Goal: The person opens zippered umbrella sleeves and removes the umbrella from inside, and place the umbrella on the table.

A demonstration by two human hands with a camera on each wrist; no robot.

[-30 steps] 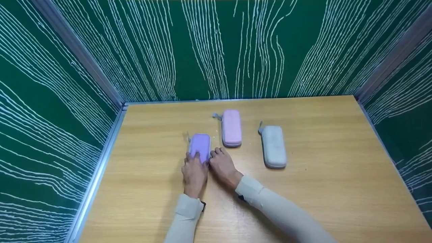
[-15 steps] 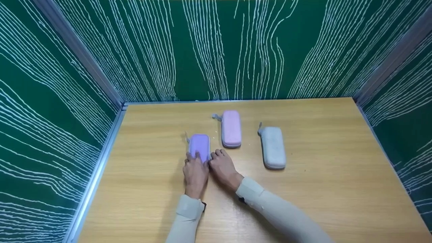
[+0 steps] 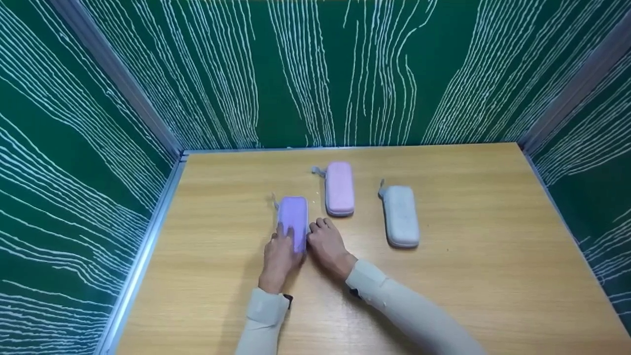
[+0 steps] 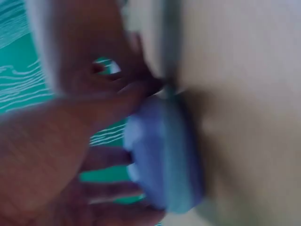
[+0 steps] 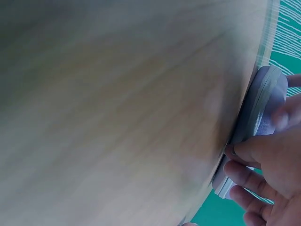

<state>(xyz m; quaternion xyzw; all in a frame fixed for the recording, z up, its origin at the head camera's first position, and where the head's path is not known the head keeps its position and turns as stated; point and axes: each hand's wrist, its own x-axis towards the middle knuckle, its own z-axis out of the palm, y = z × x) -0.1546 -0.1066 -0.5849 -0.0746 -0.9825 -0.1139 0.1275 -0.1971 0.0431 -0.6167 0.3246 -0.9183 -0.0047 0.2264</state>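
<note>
Head view; purple case (image 3: 296, 211), rounded, pale-edged; left hand (image 3: 278, 255) spread atop; right hand (image 3: 329, 245) pinching edge

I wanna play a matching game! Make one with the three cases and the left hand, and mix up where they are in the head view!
1. purple case
2. pink case
3. gray case
4. left hand

A. farthest right of the cases
B. fingers on the purple case's top
C. farthest left of the cases
D. middle case, going left to right

Pairs: 1-C, 2-D, 3-A, 4-B
</note>
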